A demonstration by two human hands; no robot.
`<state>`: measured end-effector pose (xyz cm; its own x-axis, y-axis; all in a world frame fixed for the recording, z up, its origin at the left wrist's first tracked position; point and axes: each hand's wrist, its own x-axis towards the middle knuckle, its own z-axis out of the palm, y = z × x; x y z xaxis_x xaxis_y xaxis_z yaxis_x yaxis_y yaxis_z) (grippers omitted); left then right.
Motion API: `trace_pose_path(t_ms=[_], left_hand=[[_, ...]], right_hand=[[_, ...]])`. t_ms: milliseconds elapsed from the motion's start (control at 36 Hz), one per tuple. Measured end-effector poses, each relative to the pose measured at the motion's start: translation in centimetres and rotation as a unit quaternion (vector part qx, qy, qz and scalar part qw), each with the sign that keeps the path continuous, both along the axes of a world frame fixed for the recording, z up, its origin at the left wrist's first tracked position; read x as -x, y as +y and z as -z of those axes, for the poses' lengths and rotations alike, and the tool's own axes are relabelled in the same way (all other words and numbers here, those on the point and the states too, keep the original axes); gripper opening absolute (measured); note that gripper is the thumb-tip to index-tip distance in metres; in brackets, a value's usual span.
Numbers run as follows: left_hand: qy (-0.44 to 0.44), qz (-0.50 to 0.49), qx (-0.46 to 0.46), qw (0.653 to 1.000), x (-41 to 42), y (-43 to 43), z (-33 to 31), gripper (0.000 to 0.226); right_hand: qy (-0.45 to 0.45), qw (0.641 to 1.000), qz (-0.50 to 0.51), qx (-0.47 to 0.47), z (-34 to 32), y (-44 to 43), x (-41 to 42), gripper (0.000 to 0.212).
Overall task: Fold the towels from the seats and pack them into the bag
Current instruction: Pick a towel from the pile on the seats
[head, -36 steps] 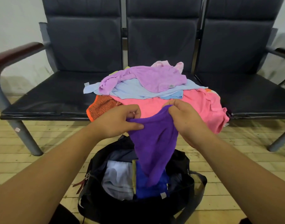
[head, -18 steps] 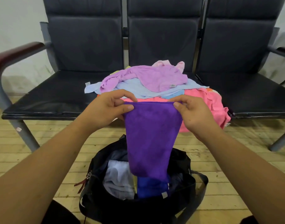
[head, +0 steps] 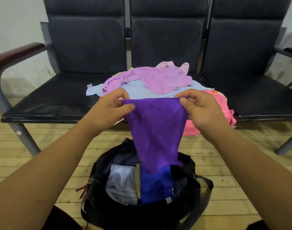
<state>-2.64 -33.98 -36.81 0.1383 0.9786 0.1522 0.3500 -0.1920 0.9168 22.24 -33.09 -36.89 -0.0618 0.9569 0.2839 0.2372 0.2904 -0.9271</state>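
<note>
Purple towel [head: 156, 130] pinched at top corners by left hand [head: 108, 112] and right hand [head: 203, 110], hanging flat above bag [head: 100, 211], ready for folding.

The bag [head: 142, 213] is coloured black, and a red zip pull [head: 83, 190] is seen at its left rim. Inside the bag, a royal blue towel [head: 155, 186] is shown on the right, a pale grey-white towel [head: 122, 183] on the left and a thin olive strip [head: 138, 180] at the middle. Directly above the bag, a plain deep purple towel [head: 157, 130] is seen. Beyond the bag, a plain lilac towel [head: 155, 78], a light blue towel [head: 138, 90] and, furthest back, a pale pink towel [head: 168, 64] are seen. Beyond the bag to the right, a bright coral-pink towel [head: 223, 105] is found. The seats [head: 75, 93] beyond the bag are upholstered in black, their frame [head: 24, 138] is painted grey, and the armrest [head: 14, 55] is finished in dark reddish brown. The floor [head: 42, 146] under the bag is banded in pale yellow wooden planks.
</note>
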Motion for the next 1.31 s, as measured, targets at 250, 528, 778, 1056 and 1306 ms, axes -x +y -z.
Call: trace_pose_path(t_ms=[250, 528, 778, 1056, 1306], left_hand=[[-0.168, 0.135, 0.255, 0.943, -2.7, -1.4, 1.9, 0.038], [-0.436, 0.038, 0.248, 0.864, -5.6, -1.7, 0.2, 0.023], [-0.455, 0.008, 0.253, 0.854, -4.2, -0.7, -0.1, 0.035], [-0.345, 0.082, 0.242, 0.903, -4.0, -0.9, 1.1, 0.034], [-0.389, 0.017, 0.18, 0.903, -4.5, -0.9, 0.6, 0.018]], right_hand=[[0.204, 0.97, -0.032, 0.125, -1.3, 0.2, -0.1, 0.023], [0.281, 0.852, -0.182, 0.403, 0.9, -0.2, -0.6, 0.073], [0.258, 0.866, -0.223, 0.367, 1.4, -0.8, -0.1, 0.037], [0.31, 0.889, -0.131, 0.31, 0.0, 0.0, -0.2, 0.043], [0.311, 0.872, -0.171, 0.337, 0.5, -0.1, -0.3, 0.044]])
